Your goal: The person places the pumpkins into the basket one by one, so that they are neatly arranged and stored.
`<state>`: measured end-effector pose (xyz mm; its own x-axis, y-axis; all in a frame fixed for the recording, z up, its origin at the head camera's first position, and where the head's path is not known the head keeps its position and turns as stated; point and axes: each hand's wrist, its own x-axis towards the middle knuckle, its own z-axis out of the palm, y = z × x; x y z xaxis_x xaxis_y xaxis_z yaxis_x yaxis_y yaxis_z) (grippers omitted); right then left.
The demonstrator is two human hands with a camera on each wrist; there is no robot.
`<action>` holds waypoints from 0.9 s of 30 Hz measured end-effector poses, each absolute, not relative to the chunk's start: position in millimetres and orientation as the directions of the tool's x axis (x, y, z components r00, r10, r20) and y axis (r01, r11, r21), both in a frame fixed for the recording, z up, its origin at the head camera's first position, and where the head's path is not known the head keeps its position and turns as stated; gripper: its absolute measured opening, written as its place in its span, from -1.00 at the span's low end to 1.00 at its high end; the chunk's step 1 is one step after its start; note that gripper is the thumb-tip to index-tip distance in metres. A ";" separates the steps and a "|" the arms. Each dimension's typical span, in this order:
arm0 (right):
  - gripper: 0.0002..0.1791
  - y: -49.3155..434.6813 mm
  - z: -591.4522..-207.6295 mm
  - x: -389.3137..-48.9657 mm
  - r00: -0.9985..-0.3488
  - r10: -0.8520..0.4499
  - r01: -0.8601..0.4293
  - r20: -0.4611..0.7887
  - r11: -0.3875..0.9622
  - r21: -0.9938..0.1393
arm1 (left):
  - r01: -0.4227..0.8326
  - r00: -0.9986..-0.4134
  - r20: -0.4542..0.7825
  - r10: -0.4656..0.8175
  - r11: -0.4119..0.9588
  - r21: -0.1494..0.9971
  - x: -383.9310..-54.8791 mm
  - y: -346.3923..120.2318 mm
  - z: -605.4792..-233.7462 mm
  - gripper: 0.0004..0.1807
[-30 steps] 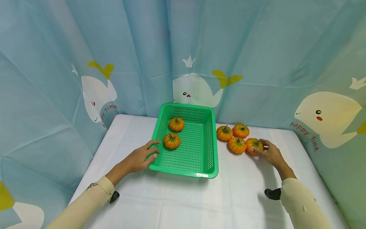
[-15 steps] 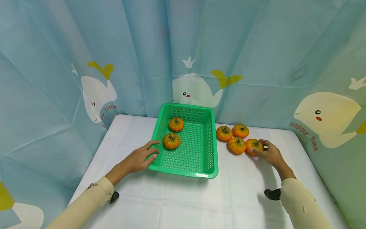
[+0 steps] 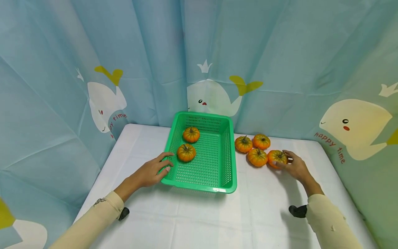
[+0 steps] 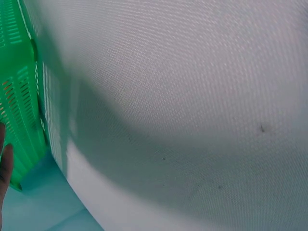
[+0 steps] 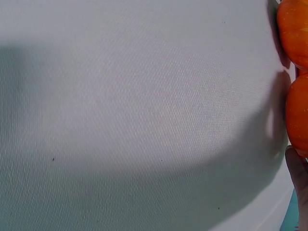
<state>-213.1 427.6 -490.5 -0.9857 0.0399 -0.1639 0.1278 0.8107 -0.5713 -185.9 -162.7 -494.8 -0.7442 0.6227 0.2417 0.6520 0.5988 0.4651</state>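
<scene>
A green plastic basket (image 3: pixel 199 188) holds two small orange-green pumpkins, one pumpkin (image 3: pixel 191 134) behind the other pumpkin (image 3: pixel 186 152). Over the basket's left rim lies my left hand (image 3: pixel 151 172), fingers loosely bent and tips at the rim. In the left wrist view, its fingertips overlap the slotted basket wall (image 4: pixel 24 106). On the right, my right hand (image 3: pixel 295 168) holds the nearest pumpkin (image 3: pixel 276 158) between thumb and fingers, on the table. The right wrist view catches only a finger against that orange pumpkin (image 5: pixel 299 115). Part of its far side is hidden by my fingers.
Three more pumpkins stand close beside the held one: a left pumpkin (image 3: pixel 243 144), a back pumpkin (image 3: pixel 261 141) and a front pumpkin (image 3: pixel 257 158). All sit on a white-covered table (image 3: pixel 211 224). A blue whale-print curtain (image 3: pixel 280 69) encloses the back and sides.
Almost nothing differs. My right hand and the pumpkin in it have shifted very slightly right, away from the front pumpkin. My left hand stays at the basket.
</scene>
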 end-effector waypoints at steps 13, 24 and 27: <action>-0.15 424.2 -471.0 -213.9 -1.000 0.004 0.018 -0.024 0.799 -0.601 | 0.655 -0.741 0.234 0.629 0.601 0.458 -187.6 -161.7 -493.1 -0.74; -0.13 406.7 -443.2 -217.3 -0.999 -0.025 -0.046 0.043 0.798 -0.601 | 0.660 -0.736 0.214 0.642 0.611 0.438 -189.2 -163.7 -489.7 -0.72; -0.11 395.9 -434.2 -219.1 -0.998 -0.041 -0.063 0.049 0.793 -0.606 | 0.661 -0.733 0.200 0.650 0.610 0.438 -190.2 -164.5 -487.5 -0.69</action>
